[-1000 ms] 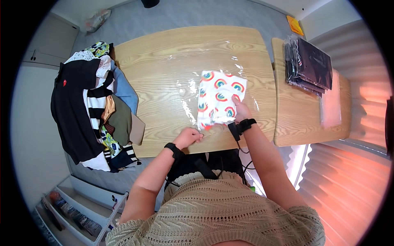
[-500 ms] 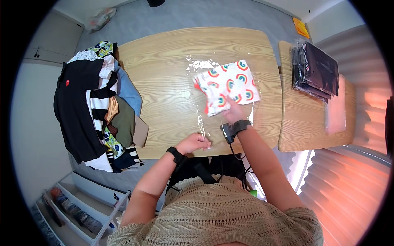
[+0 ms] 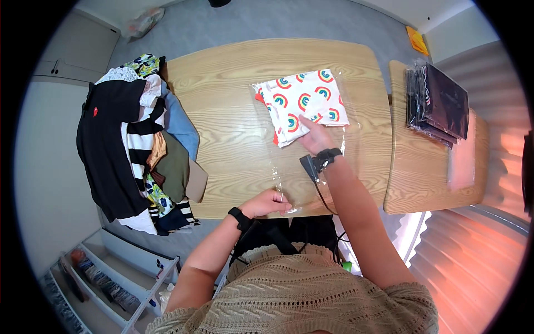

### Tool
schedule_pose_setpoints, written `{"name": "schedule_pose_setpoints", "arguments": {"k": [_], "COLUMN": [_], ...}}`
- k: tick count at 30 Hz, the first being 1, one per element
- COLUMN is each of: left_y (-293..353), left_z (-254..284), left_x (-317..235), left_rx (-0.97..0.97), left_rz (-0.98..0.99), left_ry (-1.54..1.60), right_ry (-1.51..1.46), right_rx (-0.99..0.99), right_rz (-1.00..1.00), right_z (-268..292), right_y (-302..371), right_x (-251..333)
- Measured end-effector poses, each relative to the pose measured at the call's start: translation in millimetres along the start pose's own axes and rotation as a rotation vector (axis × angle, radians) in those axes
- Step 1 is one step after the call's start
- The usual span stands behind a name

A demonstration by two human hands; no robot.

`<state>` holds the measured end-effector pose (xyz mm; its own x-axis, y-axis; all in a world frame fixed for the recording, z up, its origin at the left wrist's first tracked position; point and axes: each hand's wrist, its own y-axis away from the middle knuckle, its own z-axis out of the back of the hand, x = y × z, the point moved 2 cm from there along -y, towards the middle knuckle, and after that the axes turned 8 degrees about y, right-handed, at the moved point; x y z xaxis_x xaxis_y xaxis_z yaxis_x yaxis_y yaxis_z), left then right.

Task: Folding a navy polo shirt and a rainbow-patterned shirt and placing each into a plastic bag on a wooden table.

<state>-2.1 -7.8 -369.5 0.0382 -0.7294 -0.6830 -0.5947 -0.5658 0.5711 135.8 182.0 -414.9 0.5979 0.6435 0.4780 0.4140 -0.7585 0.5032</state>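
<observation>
A folded white garment with rainbow prints and red-orange edging (image 3: 320,108) lies within the outline of a clear plastic bag (image 3: 303,186) on the wooden table. My right hand (image 3: 316,137) grips the garment's near edge, thumb on top and the other fingers hidden beneath it. The hand and wrist appear to be inside the bag. At the table's front edge, my left hand (image 3: 269,203) pinches the near left part of the bag's mouth. Around the garment, the film is hard to make out against the wood.
A heap of clothes, topped by a black shirt (image 3: 108,150), covers the left end of the table (image 3: 222,83). On the side table (image 3: 414,189) at right sit bagged dark garments (image 3: 445,100) and a stack of clear bags (image 3: 461,161). Divided white bins (image 3: 114,295) stand at lower left.
My right hand has moved the garment farther from me and slightly left, deeper within the bag's outline. My left hand stays at the bag's near edge. The view has shifted a little.
</observation>
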Motion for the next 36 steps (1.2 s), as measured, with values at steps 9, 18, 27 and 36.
{"name": "schedule_pose_setpoints", "arguments": {"k": [9,18,27,36], "left_y": [2.2,63.2,-25.3,-36.0], "left_z": [6.7,39.6,35.0,55.5], "left_x": [-7.7,-48.3,-117.7,-91.8], "left_rx": [-0.025,-0.321,-0.614,-0.559], "left_rz": [-0.015,0.124,-0.639,-0.662], "left_ry": [-0.066,-0.345,-1.387,-1.482], "right_ry": [0.620,1.567,2.492,2.039], "right_rx": [0.086,1.056,0.047,-0.063], "right_rz": [0.016,-0.092,0.694,0.604], "right_z": [-19.6,-30.8,15.5,73.7], "right_y": [49.3,195.8,91.9,89.5], "right_x": [-14.0,49.3,94.3,99.1]}}
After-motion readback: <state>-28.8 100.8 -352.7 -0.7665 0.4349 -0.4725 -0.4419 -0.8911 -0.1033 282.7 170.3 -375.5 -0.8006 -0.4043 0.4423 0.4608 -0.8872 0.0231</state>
